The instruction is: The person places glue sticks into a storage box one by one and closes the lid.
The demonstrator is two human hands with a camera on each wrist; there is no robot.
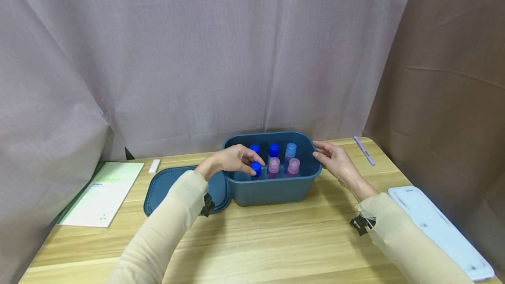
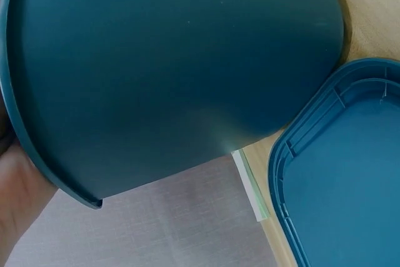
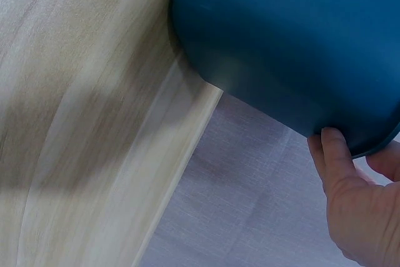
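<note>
Right now I have the left hand (image 1: 230,160) reaching over the left end of the blue bin (image 1: 272,189), fingers curled around the blue cap of the front-left bottle (image 1: 256,169). My right hand (image 1: 333,159) sits at the bin's right end, fingers bent over the rim and thumb against the outer wall, gripping it; the right wrist view shows the thumb (image 3: 337,167) pressed just under that rim.

That bin stands upright on the wooden table (image 1: 268,240), near the back edge by the curtain (image 1: 197,56), mouth facing up. Its long axis runs left to right across my view.

Counting inside, I see six bottles, all upright with caps pointing up, in two rows of three along the bin's length. Back row: two with dark blue caps (image 1: 274,149) and one with a light blue cap (image 1: 290,149). Front row: the dark blue one I hold, then two with pink caps (image 1: 274,164).

One blue lid (image 1: 165,185) lies flat on the table just left of the bin, inner side up, its edge touching or nearly touching the bin's base. Further left lie one green booklet (image 1: 104,196) and one small white block (image 1: 154,166). To the right: one lilac pen (image 1: 364,150) and one white tray (image 1: 438,229).
</note>
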